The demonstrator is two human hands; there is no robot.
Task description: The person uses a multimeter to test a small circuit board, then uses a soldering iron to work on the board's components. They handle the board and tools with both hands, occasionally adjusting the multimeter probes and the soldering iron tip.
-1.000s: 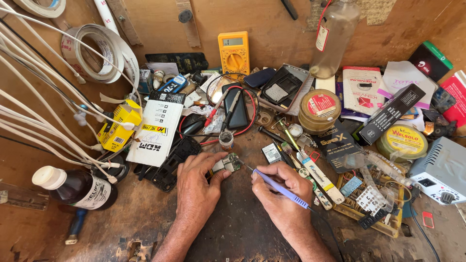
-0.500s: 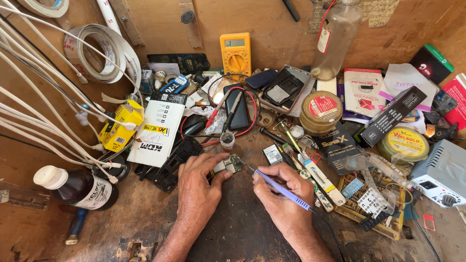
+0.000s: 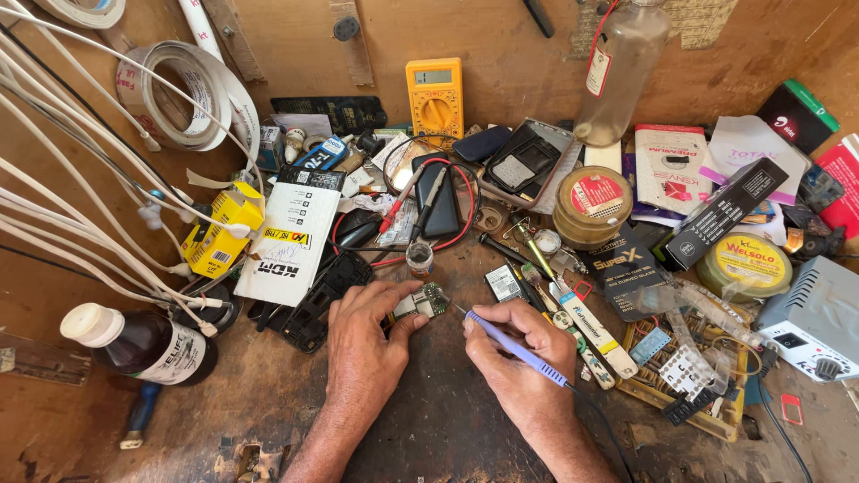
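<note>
My left hand [image 3: 367, 335] pinches a small green circuit board [image 3: 427, 300] against the dark wooden bench. My right hand [image 3: 514, 353] grips a purple-handled soldering iron [image 3: 516, 349] like a pen, its thin metal tip touching the board's right edge. The iron's black cord runs off toward the lower right. A small glass vial [image 3: 419, 258] stands just behind the board.
Clutter rings the hands: a yellow multimeter [image 3: 435, 95] with red and black leads, a black phone [image 3: 442, 206], round tins [image 3: 591, 204], a brown bottle [image 3: 143, 347] at left, white cables [image 3: 80, 233], a tape roll [image 3: 179, 98], a grey power supply [image 3: 812, 317] at right.
Both hands hold nearly the same pose. The iron's tip stays at the board with only slight shifts.
</note>
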